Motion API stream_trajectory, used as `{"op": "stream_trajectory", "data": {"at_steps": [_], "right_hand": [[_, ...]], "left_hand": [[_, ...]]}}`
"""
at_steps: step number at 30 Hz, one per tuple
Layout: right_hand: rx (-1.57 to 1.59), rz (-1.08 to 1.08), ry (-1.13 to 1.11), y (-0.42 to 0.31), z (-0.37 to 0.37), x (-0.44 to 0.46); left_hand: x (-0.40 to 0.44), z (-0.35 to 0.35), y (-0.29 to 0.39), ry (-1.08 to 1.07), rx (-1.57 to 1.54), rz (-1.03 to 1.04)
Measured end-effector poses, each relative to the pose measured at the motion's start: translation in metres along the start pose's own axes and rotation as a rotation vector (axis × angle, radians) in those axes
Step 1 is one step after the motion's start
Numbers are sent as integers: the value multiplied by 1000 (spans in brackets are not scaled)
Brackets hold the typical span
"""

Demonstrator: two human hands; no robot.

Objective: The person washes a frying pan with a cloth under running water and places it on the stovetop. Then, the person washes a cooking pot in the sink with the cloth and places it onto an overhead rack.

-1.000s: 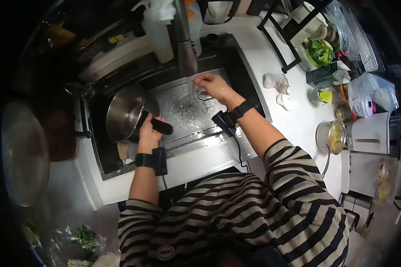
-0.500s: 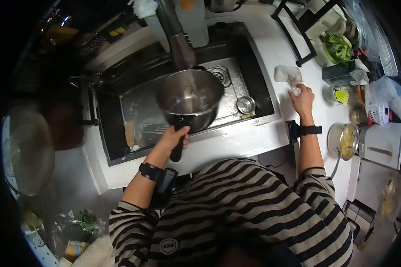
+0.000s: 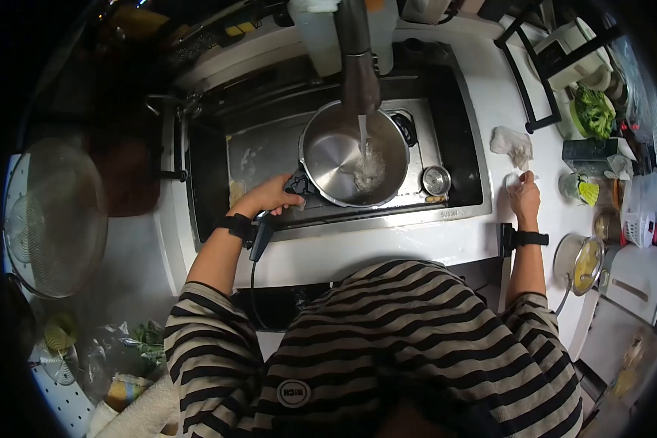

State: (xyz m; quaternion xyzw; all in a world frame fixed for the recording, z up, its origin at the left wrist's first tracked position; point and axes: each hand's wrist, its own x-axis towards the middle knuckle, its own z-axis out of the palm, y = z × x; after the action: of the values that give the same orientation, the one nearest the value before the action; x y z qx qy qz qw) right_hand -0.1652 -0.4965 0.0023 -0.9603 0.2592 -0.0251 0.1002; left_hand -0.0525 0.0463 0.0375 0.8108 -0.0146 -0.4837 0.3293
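A steel pot (image 3: 325, 157) sits low in the sink under the faucet (image 3: 360, 84), and a stream of water (image 3: 363, 135) falls into it. My left hand (image 3: 270, 196) is closed around the pot's dark handle, mostly hidden under the palm and fingers. On the counter right of the sink, my right hand (image 3: 524, 197) has its fingers curled together, with something small and whitish at the tips. Just beyond them lies a crumpled white cloth or tissue (image 3: 513, 146).
The sink's front rim (image 3: 416, 219) runs before me. A metal drain strainer (image 3: 436, 179) is in the sink. To the right stand a small lidded pot (image 3: 578, 264), a yellow-green brush (image 3: 588, 193), a black rack (image 3: 522, 80) and leafy greens (image 3: 593, 113). A large clear lid (image 3: 55, 219) is at left.
The view has shifted left, so things appear farther right. The pot has come down and levelled in the sink, its handle swinging leftward with my left hand. My right hand stays by the cloth.
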Motion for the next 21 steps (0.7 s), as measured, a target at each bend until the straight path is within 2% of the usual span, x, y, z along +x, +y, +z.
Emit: {"op": "stream_trajectory", "data": {"at_steps": [4, 5, 7, 9, 11, 12, 14, 16, 18, 20, 21], "right_hand": [[399, -63, -160, -62, -43, -16], [648, -102, -220, -87, -53, -23], [997, -261, -472, -123, -52, -22], [1061, -424, -534, -168, -38, -19], [908, -539, -582, -201, -5, -3], [736, -678, -484, -220, 7, 6], [497, -952, -335, -248, 46, 23], [28, -1045, -465, -276, 68, 33], [-476, -1034, -522, -294, 79, 30], [-462, -1201, -298, -263, 161, 45], [-390, -1211, -312, -257, 162, 39]], "left_hand": [[-1, -1, -4, 59, 28, -4], [-1, 0, -6, 73, 24, -1], [-5, 2, -3, 115, 86, 14], [-9, 5, 5, 170, 215, 39], [-7, 6, 6, 234, 413, 167], [-6, 7, 6, 267, 513, 230], [-6, 10, 18, 287, 531, 223], [-10, 13, 35, 310, 565, 206], [-18, 17, 53, 335, 616, 181], [-22, 23, 59, 360, 621, 154], [-23, 25, 60, 369, 617, 159]]}}
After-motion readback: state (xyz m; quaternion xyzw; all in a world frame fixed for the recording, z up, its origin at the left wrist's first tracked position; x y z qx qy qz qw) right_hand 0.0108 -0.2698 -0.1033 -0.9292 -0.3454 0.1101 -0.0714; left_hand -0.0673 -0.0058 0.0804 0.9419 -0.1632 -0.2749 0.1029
